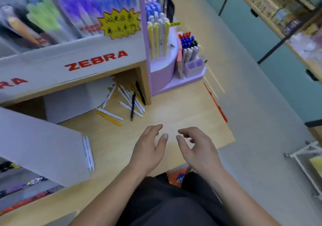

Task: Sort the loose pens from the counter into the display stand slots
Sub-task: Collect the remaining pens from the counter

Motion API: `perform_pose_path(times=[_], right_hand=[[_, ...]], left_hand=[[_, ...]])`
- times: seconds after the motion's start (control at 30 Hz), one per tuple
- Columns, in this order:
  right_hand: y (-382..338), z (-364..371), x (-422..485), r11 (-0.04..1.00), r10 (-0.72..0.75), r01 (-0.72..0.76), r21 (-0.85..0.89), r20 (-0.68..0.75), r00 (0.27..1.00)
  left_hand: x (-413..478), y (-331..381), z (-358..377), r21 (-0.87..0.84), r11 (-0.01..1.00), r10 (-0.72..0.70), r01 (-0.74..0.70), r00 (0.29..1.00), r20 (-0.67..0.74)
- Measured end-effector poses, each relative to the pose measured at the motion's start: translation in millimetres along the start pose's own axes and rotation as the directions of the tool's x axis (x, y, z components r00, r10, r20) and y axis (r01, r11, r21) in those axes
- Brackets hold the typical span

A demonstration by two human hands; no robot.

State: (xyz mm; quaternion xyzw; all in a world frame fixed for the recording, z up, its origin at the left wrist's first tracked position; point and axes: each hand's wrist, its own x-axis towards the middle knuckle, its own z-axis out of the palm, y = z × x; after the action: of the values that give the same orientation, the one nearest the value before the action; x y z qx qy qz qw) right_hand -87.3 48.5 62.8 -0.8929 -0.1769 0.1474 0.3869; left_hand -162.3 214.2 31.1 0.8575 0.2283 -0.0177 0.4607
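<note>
Several loose pens [129, 102], white, black and yellow, lie in a heap on the wooden counter [174, 107] under the ZEBRA shelf. A white and a yellow pen [109, 117] lie a little nearer to me. Two white pens [88, 153] rest beside a white box at the left. The lilac display stand [163, 74] holds upright yellow, white and blue pens in its slots. My left hand [148, 149] and my right hand [195, 147] hover over the bare counter near its front edge, fingers loosely spread, holding nothing.
A white ZEBRA display shelf [78, 63] stands at the back left, and a white box [40, 144] lies at the left. A red strip [216, 103] runs along the counter's right edge. Grey floor and a stocked shelf [278, 8] lie to the right.
</note>
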Motion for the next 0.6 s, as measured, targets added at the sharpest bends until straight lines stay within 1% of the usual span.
perform_pose_path(times=[0.07,0.13,0.23,0.3,0.37,0.43,0.47,0.53,0.6], right_hand=[[-2.1,15.4,33.1,0.997,-0.06,0.063,-0.035,0.093,0.994],[-3.4,37.3,62.0,0.991,-0.112,0.125,-0.051,0.205,0.972],[-0.9,73.9,101.3,0.962,-0.2,0.255,-0.092,0.396,0.896],[-1.8,98.0,122.2,0.94,-0.25,0.33,-0.091,0.475,0.843],[-11.3,123.3,143.0,0.931,-0.296,0.362,-0.041,0.495,0.817],[-21.1,150.2,164.2,0.924,-0.322,0.381,-0.032,0.474,0.819],[-25.5,164.2,175.0,0.921,-0.317,0.386,-0.057,0.469,0.825],[-28.6,188.1,197.2,0.922,-0.254,0.359,-0.146,0.471,0.845],[-31.1,203.0,211.3,0.916,-0.186,0.335,-0.22,0.508,0.841]], left_hand=[[8.9,-14.7,1.3,-0.028,0.996,-0.086,0.085,0.994,-0.06],[18.0,-32.3,2.1,-0.061,0.981,-0.193,0.186,0.973,-0.127],[35.1,-56.7,-4.5,-0.031,0.948,-0.314,0.317,0.917,-0.245],[44.6,-66.8,-14.4,0.003,0.929,-0.352,0.369,0.888,-0.297],[58.3,-78.2,-29.1,0.036,0.907,-0.383,0.419,0.86,-0.338],[77.7,-93.0,-43.9,0.094,0.891,-0.386,0.444,0.85,-0.358],[89.1,-101.7,-50.9,0.134,0.88,-0.385,0.455,0.851,-0.358],[110.3,-115.3,-64.5,0.213,0.829,-0.447,0.518,0.841,-0.306],[125.0,-123.5,-76.9,0.287,0.772,-0.521,0.567,0.824,-0.225]])
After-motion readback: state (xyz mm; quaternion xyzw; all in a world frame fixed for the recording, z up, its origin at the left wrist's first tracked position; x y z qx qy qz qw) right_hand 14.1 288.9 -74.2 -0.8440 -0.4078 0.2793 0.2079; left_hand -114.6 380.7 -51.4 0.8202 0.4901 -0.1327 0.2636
